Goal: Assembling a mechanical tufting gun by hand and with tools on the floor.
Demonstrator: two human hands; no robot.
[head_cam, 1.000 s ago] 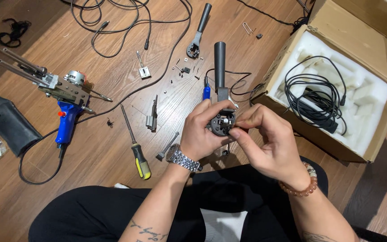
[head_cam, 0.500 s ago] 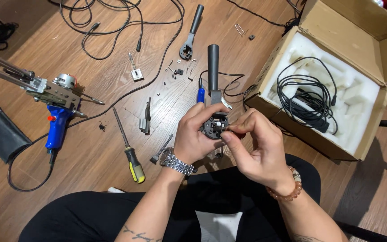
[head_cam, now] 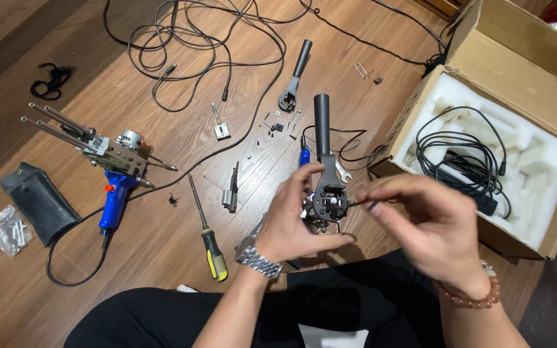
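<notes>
The left hand [head_cam: 294, 216] is clamped around a black handle assembly [head_cam: 325, 187], held upright over the lap above the wooden floor [head_cam: 162, 225], with its round head facing the camera. The right hand [head_cam: 436, 222] is blurred; its fingertips [head_cam: 372, 193] are pinched together at the right side of the head, on what cannot be told. A yellow-and-black screwdriver [head_cam: 207, 238] lies just left of the left wrist. A blue-handled tufting gun [head_cam: 107, 164] lies further left. An open cardboard box [head_cam: 517, 84] with black cables stands at the right. A second black handle [head_cam: 294, 74] lies beyond.
</notes>
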